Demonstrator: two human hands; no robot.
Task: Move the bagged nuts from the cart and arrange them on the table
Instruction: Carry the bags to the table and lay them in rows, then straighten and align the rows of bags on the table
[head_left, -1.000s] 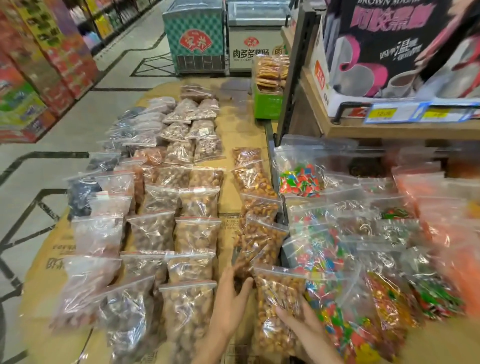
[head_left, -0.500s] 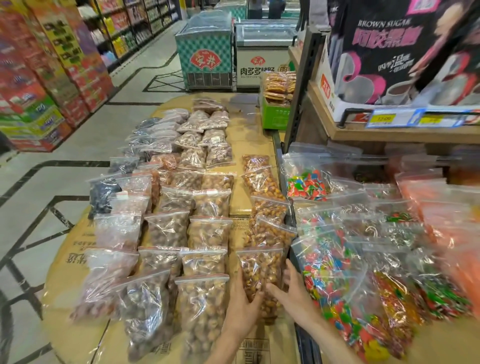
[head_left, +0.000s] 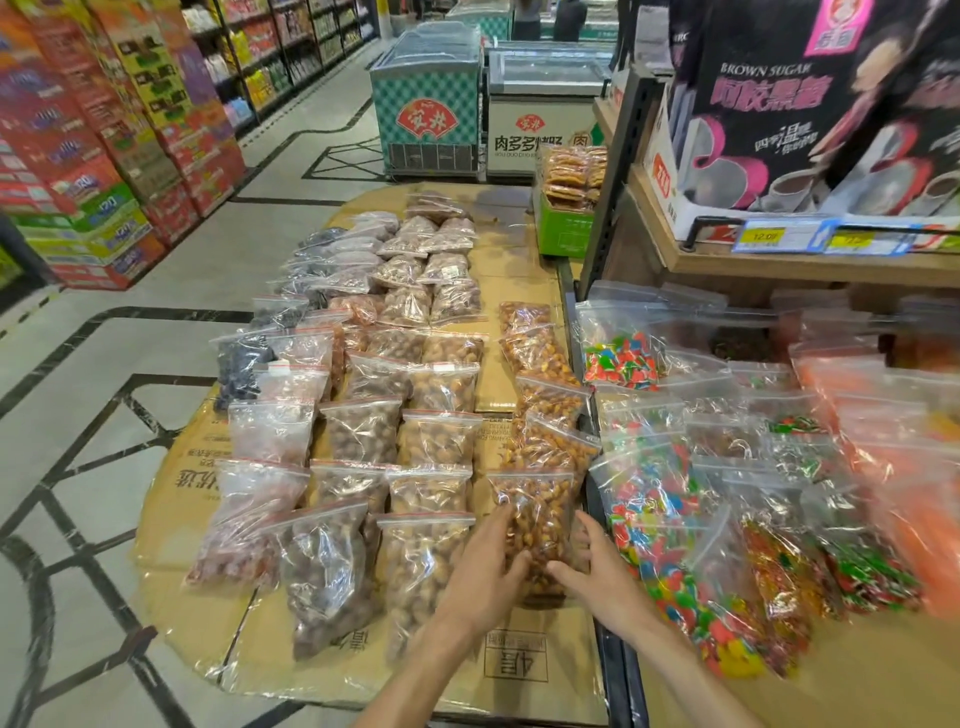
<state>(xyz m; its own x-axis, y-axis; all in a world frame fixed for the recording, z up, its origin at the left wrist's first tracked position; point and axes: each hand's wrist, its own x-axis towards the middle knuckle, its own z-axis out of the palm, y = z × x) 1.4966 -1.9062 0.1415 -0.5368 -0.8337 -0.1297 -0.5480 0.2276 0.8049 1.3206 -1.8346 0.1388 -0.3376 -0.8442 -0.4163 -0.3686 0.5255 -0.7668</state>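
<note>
A clear zip bag of orange-brown nuts (head_left: 537, 512) lies at the near end of the right-hand column on the cardboard-covered table (head_left: 519, 675). My left hand (head_left: 488, 566) presses its left side and my right hand (head_left: 597, 564) cups its lower right corner; both hold the bag. Further bags of the same orange nuts (head_left: 540, 358) run away from me in that column. Several rows of bagged brown nuts (head_left: 363, 431) fill the table to the left. No cart is in view.
Bags of coloured candy (head_left: 654, 519) cover the surface to my right, under a wooden shelf (head_left: 779, 260) with boxed goods. A green crate of snacks (head_left: 563, 228) and two chest freezers (head_left: 431, 119) stand beyond the table. An open tiled aisle lies on the left.
The bag has slid forward from the near edge into line with the orange column. My hands moved up with it and closer together. The view has tilted up.
</note>
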